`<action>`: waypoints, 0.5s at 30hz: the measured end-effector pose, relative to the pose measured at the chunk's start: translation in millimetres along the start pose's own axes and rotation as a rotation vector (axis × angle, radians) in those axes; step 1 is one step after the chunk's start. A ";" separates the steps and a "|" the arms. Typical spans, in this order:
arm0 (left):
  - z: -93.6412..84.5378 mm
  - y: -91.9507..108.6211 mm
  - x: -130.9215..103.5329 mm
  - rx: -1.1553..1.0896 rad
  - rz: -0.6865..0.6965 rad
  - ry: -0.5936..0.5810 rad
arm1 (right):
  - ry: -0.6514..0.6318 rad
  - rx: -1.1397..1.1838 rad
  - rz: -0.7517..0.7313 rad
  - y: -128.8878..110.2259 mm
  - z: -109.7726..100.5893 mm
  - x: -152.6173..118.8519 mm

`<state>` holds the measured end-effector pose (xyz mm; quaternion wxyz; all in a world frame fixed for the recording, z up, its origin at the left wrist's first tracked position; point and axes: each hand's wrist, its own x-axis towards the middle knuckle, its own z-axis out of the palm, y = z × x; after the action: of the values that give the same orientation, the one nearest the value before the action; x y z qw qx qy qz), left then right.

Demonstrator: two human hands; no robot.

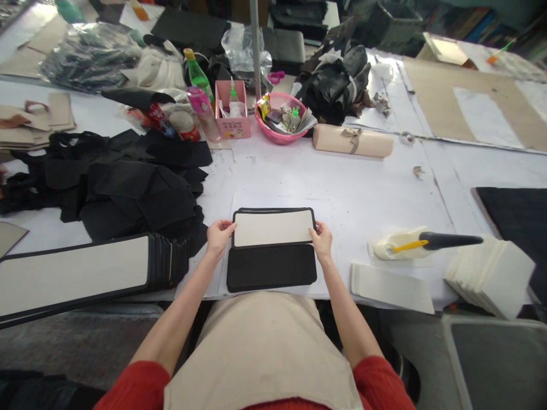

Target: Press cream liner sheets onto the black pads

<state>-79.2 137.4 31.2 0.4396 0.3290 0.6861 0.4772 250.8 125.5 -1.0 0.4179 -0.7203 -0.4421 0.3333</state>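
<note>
In the middle of the table's near side, I hold a black-edged panel with a pale cream face [273, 229] by its two short ends. My left hand [219, 234] pinches the left end, thumb on top. At the right end, my right hand [321, 239] grips the edge the same way. Beneath and nearer to me lies a plain black panel [272, 267] with rounded corners. Another black edge shows just behind the cream panel. Off to the left, a stack of similar cream-faced panels [77, 272] lies along the table's front edge.
Black cut pieces [123, 182] are heaped at the left. On the right are a glue container [395, 244] with a yellow-handled brush [410, 246], white strips [391, 286] and a white stack [491, 273]. A pink basin [282, 136], pink box [233, 126] and beige roll [352, 141] stand farther back.
</note>
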 end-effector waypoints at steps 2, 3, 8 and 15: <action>11.6 -6.5 16.6 0.026 -0.014 0.011 | 0.010 -0.123 0.001 1.2 6.8 13.0; 15.8 -11.6 23.3 0.050 -0.021 0.022 | 0.009 -0.187 0.006 2.3 9.3 17.0; 18.2 -40.7 40.9 0.266 0.015 0.064 | -0.005 -0.385 0.026 13.3 10.7 22.6; 25.7 -33.9 31.0 0.733 0.026 -0.043 | -0.060 -0.375 0.113 24.4 6.1 29.4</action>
<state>-69.0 162.7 -13.9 0.3008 0.4834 0.7979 0.1980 265.8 148.0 -28.7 0.2436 -0.7991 -0.4673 0.2893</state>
